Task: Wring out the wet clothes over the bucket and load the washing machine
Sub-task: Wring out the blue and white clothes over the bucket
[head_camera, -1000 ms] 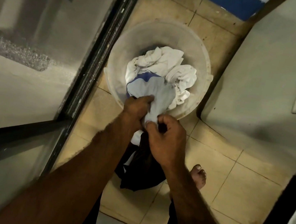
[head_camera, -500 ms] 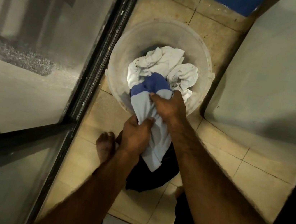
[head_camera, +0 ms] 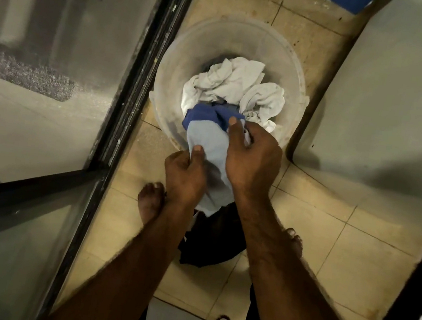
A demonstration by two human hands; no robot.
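While both hands — left [head_camera: 185,176], right [head_camera: 251,159] — clench the garment [head_camera: 210,143], each grip stays tight.

1. The garment [head_camera: 210,143] in my hands was pale blue with a dark blue end, bunched into a thick roll over the near rim of the bucket.
2. The bucket [head_camera: 295,63] was round, translucent, upright on the tiled floor.
3. White clothes [head_camera: 237,82] lay crumpled inside it.
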